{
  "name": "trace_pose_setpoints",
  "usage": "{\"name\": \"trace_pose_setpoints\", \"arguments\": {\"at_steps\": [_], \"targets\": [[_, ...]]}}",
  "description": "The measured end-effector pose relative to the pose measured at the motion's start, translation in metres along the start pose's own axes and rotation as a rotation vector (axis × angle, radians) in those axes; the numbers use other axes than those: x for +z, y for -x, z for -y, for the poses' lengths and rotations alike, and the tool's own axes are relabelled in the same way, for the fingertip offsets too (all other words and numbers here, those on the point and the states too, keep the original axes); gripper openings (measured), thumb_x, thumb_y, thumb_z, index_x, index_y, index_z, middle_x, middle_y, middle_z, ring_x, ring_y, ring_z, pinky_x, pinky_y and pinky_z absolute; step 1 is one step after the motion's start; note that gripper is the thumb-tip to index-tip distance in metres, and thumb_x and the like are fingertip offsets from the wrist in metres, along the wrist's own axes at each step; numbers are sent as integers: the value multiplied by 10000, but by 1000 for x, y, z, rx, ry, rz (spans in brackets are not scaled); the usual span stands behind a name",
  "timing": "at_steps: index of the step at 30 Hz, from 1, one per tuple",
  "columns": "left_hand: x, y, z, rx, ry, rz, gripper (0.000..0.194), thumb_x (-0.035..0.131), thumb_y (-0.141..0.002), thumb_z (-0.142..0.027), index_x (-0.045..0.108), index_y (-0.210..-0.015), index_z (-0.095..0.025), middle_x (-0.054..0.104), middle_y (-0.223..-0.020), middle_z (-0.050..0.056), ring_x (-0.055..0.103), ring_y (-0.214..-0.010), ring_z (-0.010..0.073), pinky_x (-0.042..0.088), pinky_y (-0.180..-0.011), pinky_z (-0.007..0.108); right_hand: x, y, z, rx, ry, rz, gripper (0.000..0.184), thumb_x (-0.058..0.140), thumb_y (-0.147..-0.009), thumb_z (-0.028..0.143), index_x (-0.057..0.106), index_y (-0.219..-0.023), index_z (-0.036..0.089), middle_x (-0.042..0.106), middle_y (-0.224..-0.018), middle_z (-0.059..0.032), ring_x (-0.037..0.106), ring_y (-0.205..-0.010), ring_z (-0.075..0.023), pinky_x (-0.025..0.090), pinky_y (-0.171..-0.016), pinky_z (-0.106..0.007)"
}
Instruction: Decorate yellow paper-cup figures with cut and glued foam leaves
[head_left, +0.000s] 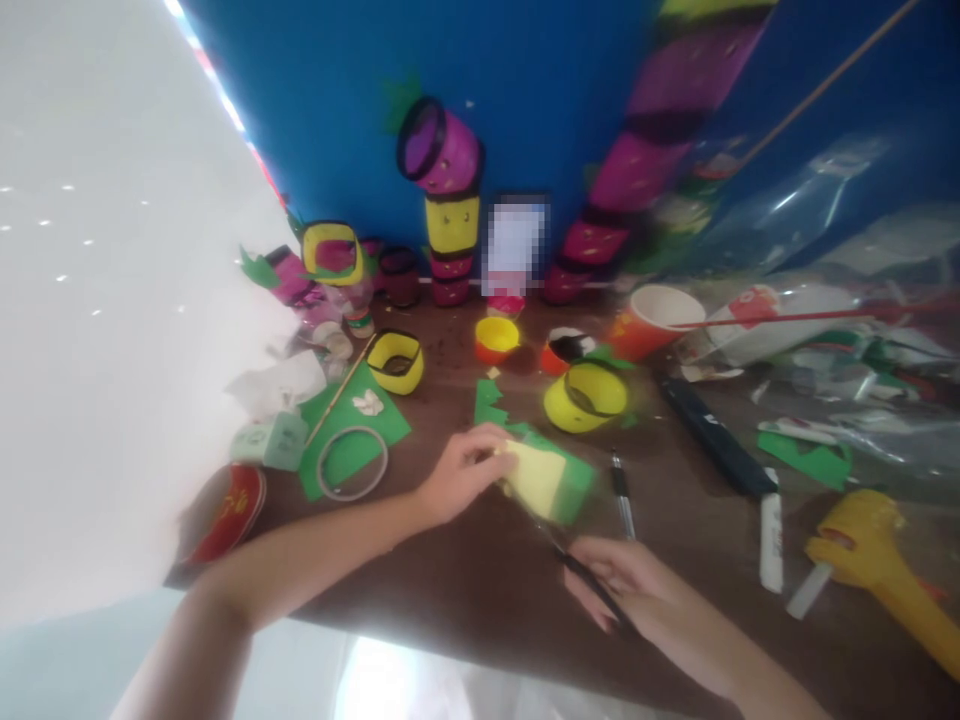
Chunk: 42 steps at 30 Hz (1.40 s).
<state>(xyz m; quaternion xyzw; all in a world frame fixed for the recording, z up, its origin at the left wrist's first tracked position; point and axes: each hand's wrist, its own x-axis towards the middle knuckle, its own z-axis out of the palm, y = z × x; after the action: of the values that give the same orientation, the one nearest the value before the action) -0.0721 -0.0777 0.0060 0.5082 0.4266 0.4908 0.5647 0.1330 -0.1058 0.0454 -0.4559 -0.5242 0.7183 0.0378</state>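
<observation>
My left hand (472,470) pinches the left edge of a pale yellow piece of paper (540,478). Green paper (576,488) shows behind and to the right of it; whether my fingers grip this too, I cannot tell. Lower right, my right hand (616,572) is closed around black-handled scissors (589,580). Their blades point up and left at the lower edge of the yellow paper, blurred by motion. Just beyond both hands lies a jagged green scrap (489,402), and a yellow cup with a dark rim (585,398) stands behind the paper.
To the left are a tape roll (352,463) on a green sheet (401,428) and a red tin (232,512). A pen (621,490), a dark long case (712,435) and a yellow tool (862,530) lie right. Stacked purple and yellow cups (452,222) stand against the blue wall.
</observation>
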Motion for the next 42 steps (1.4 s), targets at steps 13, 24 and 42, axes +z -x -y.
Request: {"name": "trace_pose_setpoints", "arguments": {"at_steps": [13, 24, 42], "targets": [[0, 1, 4, 7, -40, 57, 334, 623, -760, -410, 575, -583, -131, 522, -801, 42, 523, -714, 125, 435, -647, 264, -3, 0, -3, 24, 76, 37, 248, 545, -771, 277, 420, -577, 184, 440, -547, 42, 407, -553, -93, 278, -559, -238], [5, 8, 12, 77, -35, -152, 272, 616, -761, -296, 423, -925, -199, 435, -945, 27, 445, -786, 117, 411, -740, 257, -1, -10, -5, -84, -36, -103, 275, 571, -767, 422, 513, -657, 177, 447, -554, 37, 404, -545, -104, 269, -526, -245], [5, 6, 3, 139, -197, -114, 263, 537, -827, -341, 529, -643, -152, 447, -877, 47, 477, -906, 172, 421, -756, 278, 2, -17, -11, -106, -98, -134, 313, 599, -764, 453, 560, -684, 152, 455, -555, 33, 397, -528, -90, 260, -489, -232]]}}
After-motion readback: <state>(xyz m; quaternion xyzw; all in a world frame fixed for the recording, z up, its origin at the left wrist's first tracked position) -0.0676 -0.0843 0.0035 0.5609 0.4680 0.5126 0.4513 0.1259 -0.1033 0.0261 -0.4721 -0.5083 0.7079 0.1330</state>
